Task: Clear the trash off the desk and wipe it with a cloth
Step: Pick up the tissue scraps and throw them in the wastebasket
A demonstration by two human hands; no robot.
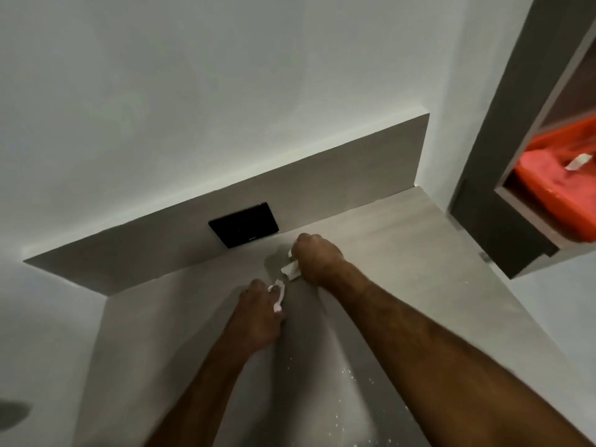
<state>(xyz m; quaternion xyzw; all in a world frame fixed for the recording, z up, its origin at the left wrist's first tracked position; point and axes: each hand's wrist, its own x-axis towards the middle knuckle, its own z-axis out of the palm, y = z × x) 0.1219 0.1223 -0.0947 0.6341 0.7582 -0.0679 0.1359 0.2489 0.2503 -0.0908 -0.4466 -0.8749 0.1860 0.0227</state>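
Note:
The grey desk [419, 269] runs along a white wall. My right hand [317, 256] is closed on crumpled white paper scraps [291, 270] near the desk's back edge, with paper poking out to the left of the fist. A little nearer and to the left, my left hand [258, 317] rests on the desk and grips a small white and pink scrap [279, 296] between its fingers. Tiny white crumbs [345, 382] speckle the desk surface between my forearms. No cloth is in view.
A black socket plate [243, 224] sits on the grey back panel just behind my hands. To the right, a dark shelf unit [483, 188] holds an orange-red bag [554, 188] with a white scrap on it. White floor shows beyond the desk's right edge.

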